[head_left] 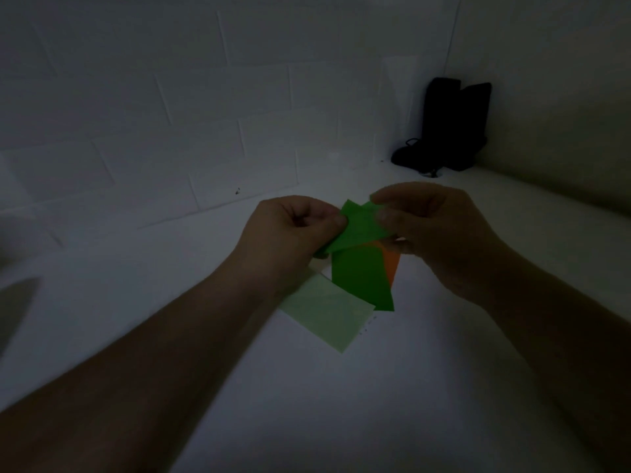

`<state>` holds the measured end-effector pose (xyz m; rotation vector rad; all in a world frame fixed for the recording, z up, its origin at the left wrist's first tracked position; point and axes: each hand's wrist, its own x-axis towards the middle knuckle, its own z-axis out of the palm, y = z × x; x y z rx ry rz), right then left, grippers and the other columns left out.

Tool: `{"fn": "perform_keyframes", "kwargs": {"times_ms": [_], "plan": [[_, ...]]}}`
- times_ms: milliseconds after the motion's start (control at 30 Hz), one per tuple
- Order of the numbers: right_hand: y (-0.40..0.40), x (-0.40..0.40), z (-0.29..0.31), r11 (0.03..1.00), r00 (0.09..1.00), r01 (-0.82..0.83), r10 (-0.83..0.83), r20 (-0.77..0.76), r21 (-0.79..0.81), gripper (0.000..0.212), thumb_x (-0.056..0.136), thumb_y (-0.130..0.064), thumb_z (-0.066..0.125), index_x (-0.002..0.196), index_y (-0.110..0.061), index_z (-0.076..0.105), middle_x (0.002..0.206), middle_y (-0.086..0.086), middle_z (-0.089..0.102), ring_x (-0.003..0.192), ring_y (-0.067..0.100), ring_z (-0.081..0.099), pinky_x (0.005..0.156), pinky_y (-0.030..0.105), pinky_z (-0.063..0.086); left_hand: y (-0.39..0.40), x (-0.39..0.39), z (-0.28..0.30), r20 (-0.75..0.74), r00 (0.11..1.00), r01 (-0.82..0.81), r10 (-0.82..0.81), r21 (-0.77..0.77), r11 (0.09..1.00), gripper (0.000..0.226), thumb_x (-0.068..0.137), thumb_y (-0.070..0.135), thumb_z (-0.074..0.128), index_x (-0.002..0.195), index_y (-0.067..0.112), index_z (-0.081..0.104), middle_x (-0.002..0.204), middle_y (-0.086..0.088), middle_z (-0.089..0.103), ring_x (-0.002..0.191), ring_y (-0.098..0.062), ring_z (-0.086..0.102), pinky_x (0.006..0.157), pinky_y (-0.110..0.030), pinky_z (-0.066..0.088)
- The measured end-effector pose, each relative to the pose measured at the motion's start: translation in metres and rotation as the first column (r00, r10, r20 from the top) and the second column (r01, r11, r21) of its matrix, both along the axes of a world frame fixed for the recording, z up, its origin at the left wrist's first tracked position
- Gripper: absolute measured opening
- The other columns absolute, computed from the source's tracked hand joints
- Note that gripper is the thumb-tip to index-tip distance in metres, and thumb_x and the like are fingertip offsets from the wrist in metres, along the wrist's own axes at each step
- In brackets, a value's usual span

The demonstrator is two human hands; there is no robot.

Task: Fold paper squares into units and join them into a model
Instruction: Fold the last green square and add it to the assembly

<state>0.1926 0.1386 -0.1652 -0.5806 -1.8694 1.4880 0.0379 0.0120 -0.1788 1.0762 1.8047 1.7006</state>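
Both grips (290, 227) (430, 230) on green paper (358, 230)

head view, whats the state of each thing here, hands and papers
left hand: pinching the green paper's left end
right hand: gripping the green paper's right end
green paper: partly folded, held off the table
orange paper: mostly hidden behind the green paper
pale green paper: flat on the table
black bag: upright in the corner
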Motion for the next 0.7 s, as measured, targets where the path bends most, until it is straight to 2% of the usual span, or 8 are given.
{"fn": "perform_keyframes", "kwargs": {"times_ms": [33,100,200,333,467,533,600,700], "plan": [[0.001,0.0,0.001,0.996,0.999,-0.027,0.025,-0.025,-0.089,0.026,0.088,-0.004,0.071,0.108,-0.02,0.07,0.09,0.017,0.072,0.084,0.024,0.071,0.075,0.031,0.062,0.001,0.0,0.0,0.033,0.999,-0.003,0.003,0.016,1.0,0.005,0.09,0.012,0.076,0.092,0.009,0.079,0.083,-0.013,0.078,0.072,-0.019,0.071,0.075,-0.035,0.062],[0.002,-0.001,0.001,0.965,0.995,-0.083,0.068,-0.07,-0.248,0.045,0.085,-0.005,0.074,0.124,-0.022,0.063,0.083,0.01,0.072,0.08,0.021,0.073,0.076,0.033,0.062,0.002,0.001,0.001,0.128,0.992,-0.002,-0.006,0.063,0.998,0.008,0.091,0.008,0.074,0.096,0.003,0.077,0.085,-0.015,0.078,0.074,-0.021,0.073,0.075,-0.032,0.063],[-0.004,-0.003,-0.002,0.923,0.982,-0.179,0.15,-0.112,-0.341,0.051,0.085,0.005,0.07,0.128,-0.019,0.058,0.076,0.003,0.075,0.077,0.017,0.074,0.082,0.039,0.062,0.002,0.003,0.003,0.262,0.964,0.01,-0.043,0.128,0.992,0.015,0.092,0.006,0.071,0.103,-0.004,0.075,0.092,-0.02,0.078,0.079,-0.025,0.075,0.076,-0.033,0.062],[-0.014,-0.007,-0.008,0.922,0.96,-0.278,0.254,-0.121,-0.27,0.038,0.087,0.01,0.065,0.123,-0.003,0.063,0.109,0.02,0.074,0.101,0.029,0.074,0.086,0.043,0.06,0.003,0.008,0.001,0.302,0.946,0.07,-0.119,0.169,0.983,0.022,0.093,0.005,0.069,0.112,-0.006,0.073,0.101,-0.024,0.076,0.098,-0.039,0.074,0.09,-0.044,0.061],[-0.011,-0.008,-0.011,0.95,0.975,-0.215,0.196,-0.099,-0.229,0.032,0.086,0.01,0.067,0.116,-0.003,0.066,0.111,0.022,0.073,0.105,0.032,0.072,0.085,0.041,0.061,0.005,0.012,-0.001,0.292,0.945,0.095,-0.146,0.181,0.979,0.022,0.092,0.006,0.069,0.111,-0.004,0.073,0.102,-0.024,0.076,0.101,-0.042,0.072,0.093,-0.048,0.06],[-0.008,-0.008,-0.012,0.953,0.98,-0.194,0.179,-0.083,-0.234,0.034,0.085,0.007,0.069,0.116,-0.004,0.067,0.111,0.02,0.074,0.106,0.035,0.072,0.089,0.047,0.06,0.006,0.012,-0.002,0.302,0.94,0.109,-0.159,0.175,0.978,0.025,0.09,0.01,0.071,0.112,-0.003,0.073,0.105,-0.025,0.075,0.105,-0.047,0.07,0.098,-0.054,0.057],[-0.006,-0.008,-0.011,0.958,0.985,-0.168,0.155,-0.073,-0.23,0.032,0.084,0.007,0.07,0.115,-0.002,0.067,0.112,0.025,0.071,0.108,0.042,0.069,0.093,0.054,0.057,0.005,0.012,-0.001,0.295,0.939,0.136,-0.177,0.155,0.978,0.025,0.09,0.013,0.071,0.112,0.001,0.075,0.105,-0.026,0.075,0.097,-0.04,0.071,0.096,-0.048,0.058],[-0.004,-0.005,-0.006,0.949,0.983,-0.175,0.152,-0.107,-0.261,0.028,0.086,0.012,0.064,0.11,-0.002,0.068,0.108,0.022,0.073,0.104,0.039,0.071,0.09,0.048,0.059,0.004,0.01,-0.001,0.237,0.946,0.195,-0.221,0.129,0.972,0.025,0.089,0.006,0.071,0.113,0.007,0.074,0.097,-0.025,0.075,0.081,-0.023,0.07,0.075,-0.029,0.062]]}}
